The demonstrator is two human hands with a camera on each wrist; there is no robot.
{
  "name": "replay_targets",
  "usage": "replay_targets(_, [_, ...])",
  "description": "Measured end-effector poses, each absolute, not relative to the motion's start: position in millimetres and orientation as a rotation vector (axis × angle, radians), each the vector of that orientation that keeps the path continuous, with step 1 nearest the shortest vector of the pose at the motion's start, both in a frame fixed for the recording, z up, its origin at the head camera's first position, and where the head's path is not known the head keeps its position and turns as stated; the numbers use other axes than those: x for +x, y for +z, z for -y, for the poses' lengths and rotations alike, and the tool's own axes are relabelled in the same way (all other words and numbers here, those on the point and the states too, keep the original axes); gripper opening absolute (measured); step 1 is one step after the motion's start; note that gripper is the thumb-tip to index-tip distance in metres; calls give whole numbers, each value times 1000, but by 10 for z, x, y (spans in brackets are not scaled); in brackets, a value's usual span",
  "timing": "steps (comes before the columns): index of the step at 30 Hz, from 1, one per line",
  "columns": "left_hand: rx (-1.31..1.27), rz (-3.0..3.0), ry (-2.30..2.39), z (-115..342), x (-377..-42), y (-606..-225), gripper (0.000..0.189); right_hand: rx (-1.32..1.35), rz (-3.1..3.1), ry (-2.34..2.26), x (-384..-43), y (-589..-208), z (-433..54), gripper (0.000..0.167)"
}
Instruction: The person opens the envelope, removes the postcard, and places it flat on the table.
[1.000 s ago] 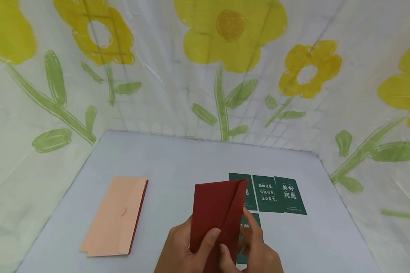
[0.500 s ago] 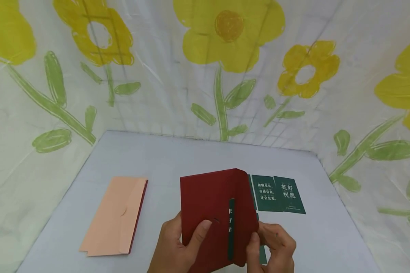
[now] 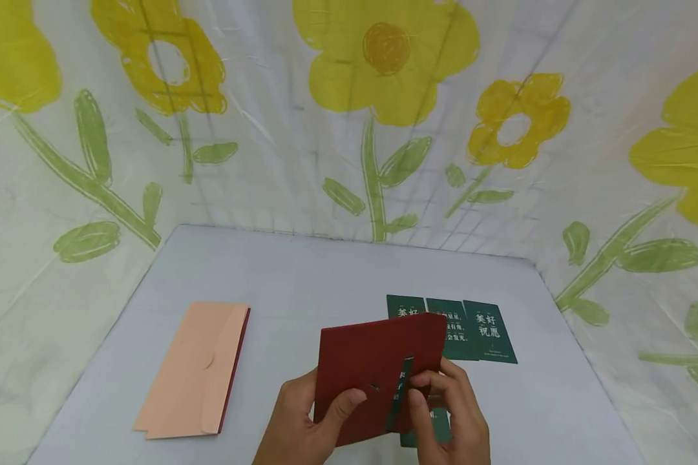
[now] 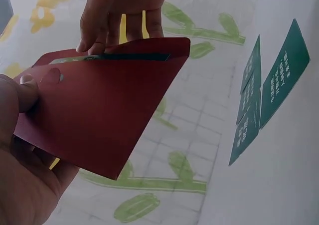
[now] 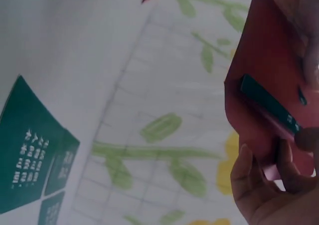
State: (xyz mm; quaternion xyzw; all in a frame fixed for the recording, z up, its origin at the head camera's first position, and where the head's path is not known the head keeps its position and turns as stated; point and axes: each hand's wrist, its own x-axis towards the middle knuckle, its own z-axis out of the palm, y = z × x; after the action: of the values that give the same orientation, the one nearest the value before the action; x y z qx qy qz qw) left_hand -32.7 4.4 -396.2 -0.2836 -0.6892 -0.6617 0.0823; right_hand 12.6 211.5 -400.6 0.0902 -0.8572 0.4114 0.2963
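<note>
My left hand [image 3: 299, 413] grips a dark red envelope [image 3: 349, 361], with its thumb across the front near a small slit. The envelope's flap is folded back, and a strip of a green card [image 3: 397, 403] with white characters shows in the opening. Thumb and fingers of my right hand [image 3: 454, 413] pinch at the card's exposed edge, by the flap. In the left wrist view, the card [image 4: 129, 58] sits mostly inside the envelope, only its long edge showing. The right wrist view has the right fingertips at the card strip [image 5: 269, 103], other fingers against the flap.
Several green printed cards [image 3: 490, 332] lie on the white table [image 3: 302, 278] at the right, one partly hidden behind my right hand. Peach envelopes [image 3: 194, 368] with a red edge underneath lie at the left. A flower-printed curtain [image 3: 267, 142] hangs around the table.
The envelope's flap has been opened back, uncovering the green card's edge. The right hand has moved from the flap's outer edge inward to the card; the envelope is now tilted.
</note>
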Motion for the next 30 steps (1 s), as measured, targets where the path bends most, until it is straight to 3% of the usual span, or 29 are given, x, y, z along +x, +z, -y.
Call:
replay_targets(8, [-886,2096,-1962,-24,-365,-4014,36,299,2281,1206,88,-4061,-2094,31])
replay_targets(20, [-701,2173,-1937,-30,-374,-4018,28,93,2348,1280,88,-3993,-2199,27])
replay_targets(24, [-685,2173,-1897,12,-406,-4045,29,-89,2348,1230,79,-3944,-2350,21])
replay_targets(28, [-679,2147,-1825,73,-447,-4079,29,-403,2353,1164,83,-3857,-2608,5])
replay_targets(30, [-651,2142,-1816,102,-462,-4082,28,-561,2341,1129,85,-3824,-2780,10])
